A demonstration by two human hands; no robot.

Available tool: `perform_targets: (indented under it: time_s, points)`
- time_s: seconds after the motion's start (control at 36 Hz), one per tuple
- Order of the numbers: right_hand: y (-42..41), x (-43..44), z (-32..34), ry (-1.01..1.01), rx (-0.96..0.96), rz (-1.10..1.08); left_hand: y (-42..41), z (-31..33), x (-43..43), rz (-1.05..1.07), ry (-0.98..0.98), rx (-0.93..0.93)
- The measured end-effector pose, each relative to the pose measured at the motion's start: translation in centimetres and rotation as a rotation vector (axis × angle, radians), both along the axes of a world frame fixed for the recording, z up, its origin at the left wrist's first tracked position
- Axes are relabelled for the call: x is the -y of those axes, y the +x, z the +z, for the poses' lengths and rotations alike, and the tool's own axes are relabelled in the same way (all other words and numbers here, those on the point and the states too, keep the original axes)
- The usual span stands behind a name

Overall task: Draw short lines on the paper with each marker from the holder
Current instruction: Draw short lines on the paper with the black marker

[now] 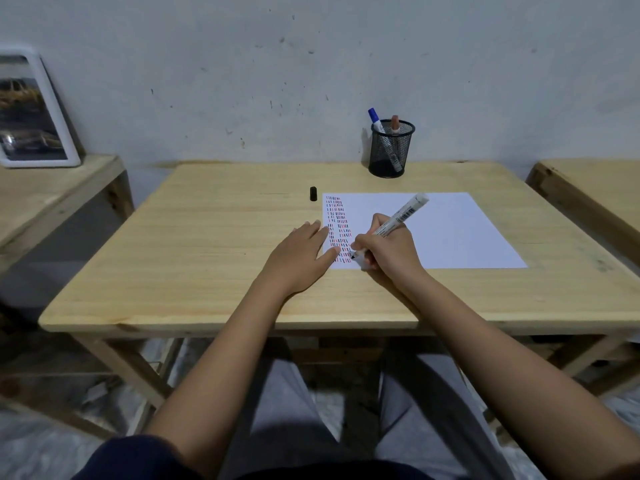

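A white sheet of paper (433, 230) lies flat on the wooden table (207, 254), and everything else is placed here in relation to that sheet. The right hand (388, 249) rests over the paper's near left corner, fingers wrapped tightly around a white-barrelled marker (394, 221). The marker's long axis runs on a slant: its black tip points down and toward the near left, meeting the paper at the bottom of the marked area, while its rear end rises up and away toward the far right, above the middle of the sheet. A barcode label shows on the upper barrel.

Columns of short dashes (337, 228), black and red, run along the paper's left margin from the far edge to the near edge. The left hand (301, 258) lies flat and spread, palm down, holding nothing; most of it is on the table just left of the paper, with its fingertips touching the left edge of the sheet.

A small black cap (313, 194) stands on the table just beside the paper's far left corner. Beyond the paper's far edge stands a black mesh holder (388, 150), holding a blue-capped marker (375, 119) tilted left and a reddish-brown-capped marker (395, 124) standing nearly upright.
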State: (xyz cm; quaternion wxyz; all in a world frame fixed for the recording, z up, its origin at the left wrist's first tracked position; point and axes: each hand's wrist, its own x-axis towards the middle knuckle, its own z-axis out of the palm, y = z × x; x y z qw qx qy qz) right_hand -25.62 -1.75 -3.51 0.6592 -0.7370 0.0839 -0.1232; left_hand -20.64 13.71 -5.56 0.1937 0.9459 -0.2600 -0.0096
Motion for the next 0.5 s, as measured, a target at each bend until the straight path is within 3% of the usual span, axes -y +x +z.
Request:
perform_targets:
  time_s: [0.42, 0.5]
  points:
    - [-0.17, -0.02, 0.06, -0.046, 0.009, 0.021, -0.03, -0.11, 0.08, 0.008, 0.002, 0.005]
    - [-0.16, 0.07, 0.03, 0.020, 0.011, 0.010, 0.10, -0.28, 0.07, 0.010, -0.002, 0.009]
